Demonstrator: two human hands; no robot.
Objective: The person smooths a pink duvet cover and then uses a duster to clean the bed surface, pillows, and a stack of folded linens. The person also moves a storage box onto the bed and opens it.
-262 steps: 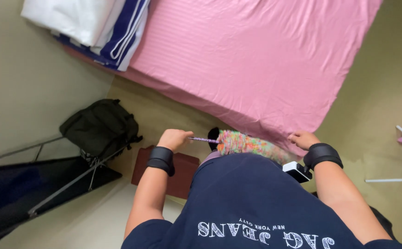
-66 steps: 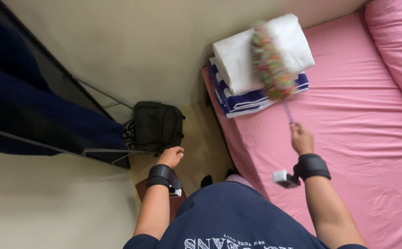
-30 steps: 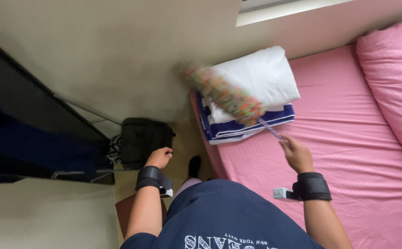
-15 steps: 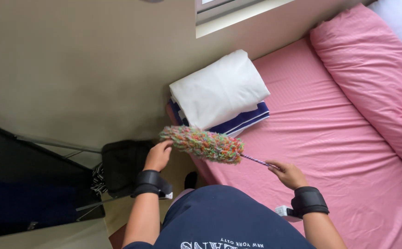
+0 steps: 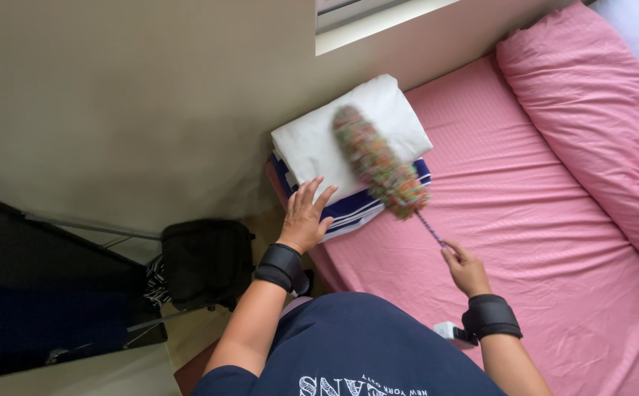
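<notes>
**Q:** Two hands appear in the head view. What does each one do?

**A:** My right hand [image 5: 465, 268], at about 5 o'clock from the folded pile, is closed around the thin handle of the multicoloured duster [image 5: 378, 163]. I judge the far-end grip gives the fluffy head reach: it slants up toward 11 o'clock and lies over the white folded bedding [image 5: 312, 143], blurred by motion.

**Q:** And the left?

**A:** My left hand [image 5: 303, 218] is open, fingers spread, holding nothing. Its fingertips rest on the near edge of the stack, where the navy-and-white striped cloth [image 5: 352, 208] shows beneath the white layer. The flat palm probably steadies the pile.

**Q:** Where does the pile sit?

**A:** At the corner of the pink bed [image 5: 554, 242], close to the beige wall [image 5: 151, 110]. A pink pillow [image 5: 591, 95] lies at 2 o'clock; a black bag [image 5: 206, 260] stands on the floor at 8 o'clock.
</notes>
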